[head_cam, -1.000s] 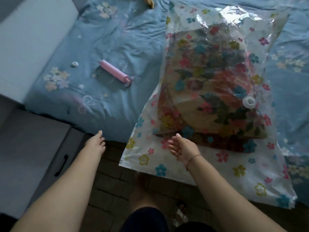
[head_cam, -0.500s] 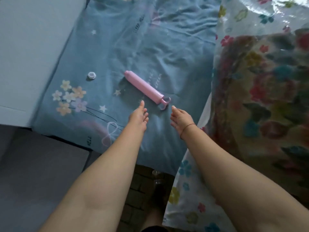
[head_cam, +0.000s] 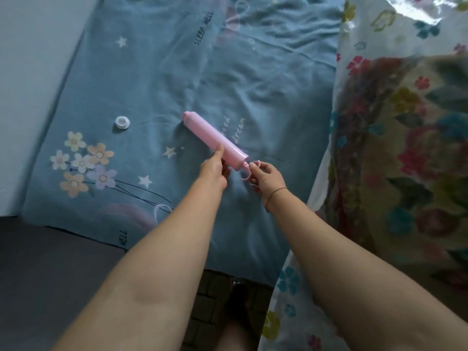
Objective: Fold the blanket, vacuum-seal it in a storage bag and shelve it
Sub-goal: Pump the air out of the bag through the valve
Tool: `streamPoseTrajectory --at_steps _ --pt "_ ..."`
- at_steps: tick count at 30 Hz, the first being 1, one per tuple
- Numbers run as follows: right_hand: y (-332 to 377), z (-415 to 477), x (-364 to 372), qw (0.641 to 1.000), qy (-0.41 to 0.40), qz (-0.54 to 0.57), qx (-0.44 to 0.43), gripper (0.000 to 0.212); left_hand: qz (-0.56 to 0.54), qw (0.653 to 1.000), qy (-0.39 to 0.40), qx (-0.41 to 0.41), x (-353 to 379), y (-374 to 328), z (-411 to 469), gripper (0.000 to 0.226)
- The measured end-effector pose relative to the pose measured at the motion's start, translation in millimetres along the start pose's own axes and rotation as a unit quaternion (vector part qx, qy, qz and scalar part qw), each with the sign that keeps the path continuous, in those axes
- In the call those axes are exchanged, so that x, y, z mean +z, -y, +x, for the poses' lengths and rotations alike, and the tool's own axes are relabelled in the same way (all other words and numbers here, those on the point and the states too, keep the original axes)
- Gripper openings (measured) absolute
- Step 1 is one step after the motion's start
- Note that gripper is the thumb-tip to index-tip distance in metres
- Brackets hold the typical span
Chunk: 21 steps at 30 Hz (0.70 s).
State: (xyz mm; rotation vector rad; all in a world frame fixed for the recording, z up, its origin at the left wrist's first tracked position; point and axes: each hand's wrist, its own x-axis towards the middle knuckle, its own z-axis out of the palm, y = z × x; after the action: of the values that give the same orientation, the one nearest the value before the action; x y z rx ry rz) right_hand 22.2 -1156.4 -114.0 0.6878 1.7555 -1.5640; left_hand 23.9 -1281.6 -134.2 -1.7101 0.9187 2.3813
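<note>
A pink hand pump (head_cam: 212, 138) lies slanted on the blue bed sheet (head_cam: 162, 79). My left hand (head_cam: 214, 171) grips the near end of its barrel. My right hand (head_cam: 266, 177) pinches the pump's ring handle at that same end. At the right lies the clear flower-printed storage bag (head_cam: 364, 41) with the folded, colourful blanket (head_cam: 415, 148) inside it. A small white valve cap (head_cam: 122, 122) rests on the sheet, left of the pump.
A pale wall or headboard runs along the left side. A grey surface sits below the bed's left corner. The bag's near edge hangs over the bed edge above a dark brick-patterned floor, where my legs stand.
Both hands have reached forward from the bag's near edge to the pump and closed on it; the view has swung left and closer to the sheet.
</note>
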Motion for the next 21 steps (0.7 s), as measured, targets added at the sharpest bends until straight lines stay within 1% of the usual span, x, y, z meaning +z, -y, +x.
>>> streamPoseTrajectory --at_steps 1,3,7,11,13,15,19,21 --pt "0 -4 -1 1.0 0.001 0.009 -0.007 0.006 -0.019 1.0 0.009 0.002 1 0 -3 0.024" --pt "1 -15 -4 0.999 0.002 0.036 -0.021 0.011 -0.038 0.999 0.025 0.004 4 0 -16 0.029" --pt "5 -49 -22 0.993 0.001 0.107 -0.051 0.011 -0.02 0.998 0.057 0.013 12 6 -52 0.033" --pt "12 -92 -63 0.974 -0.005 0.212 -0.077 0.016 0.02 0.991 0.136 0.011 35 38 -115 0.019" --pt "14 -117 -95 0.961 -0.021 0.259 -0.093 0.017 0.044 0.984 0.173 0.005 49 66 -149 0.019" --pt "12 -144 -137 0.952 -0.04 0.28 -0.119 0.017 0.057 0.977 0.204 0.0 64 98 -179 0.026" --pt "-11 -200 -241 0.949 -0.097 0.241 -0.181 0.019 0.078 0.964 0.25 -0.036 100 178 -242 0.044" --pt "-28 -228 -300 0.945 -0.139 0.2 -0.219 0.021 0.082 0.96 0.263 -0.056 120 229 -274 0.047"
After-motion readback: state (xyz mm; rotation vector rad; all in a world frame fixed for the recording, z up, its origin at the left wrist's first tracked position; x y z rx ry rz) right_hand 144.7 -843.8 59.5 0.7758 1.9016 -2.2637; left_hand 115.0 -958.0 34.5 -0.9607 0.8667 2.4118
